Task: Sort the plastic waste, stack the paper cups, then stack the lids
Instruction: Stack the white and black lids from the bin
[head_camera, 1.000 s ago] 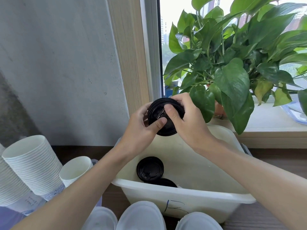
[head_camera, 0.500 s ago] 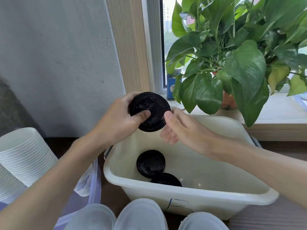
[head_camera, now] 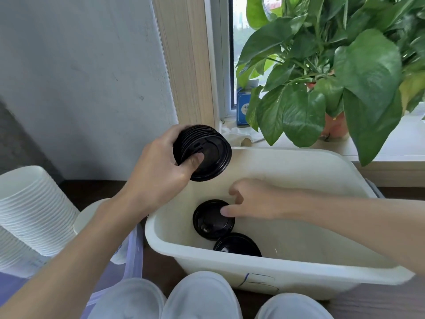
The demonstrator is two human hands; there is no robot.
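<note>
Gripping lid stack (head_camera: pixel 208 155), left fingers (head_camera: pixel 194 161); right fingers (head_camera: pixel 227 211) loose over lid (head_camera: pixel 210 224) in bin (head_camera: pixel 230 260) near windowsill plant (head_camera: pixel 368 65).

soft daylight from the window (head_camera: pixel 232 54) (edges bend, slightly blurred).

left grip (head_camera: pixel 158 171), right grip (head_camera: pixel 250 201): bare | forearms (head_camera: pixel 69 261): bare | trousers (head_camera: pixel 200 295): pale grey-white

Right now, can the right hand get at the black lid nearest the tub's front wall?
Probably yes: the right hand is inside the white tub, over the other loose lid, and the front lid beside it lies mostly exposed.
</note>
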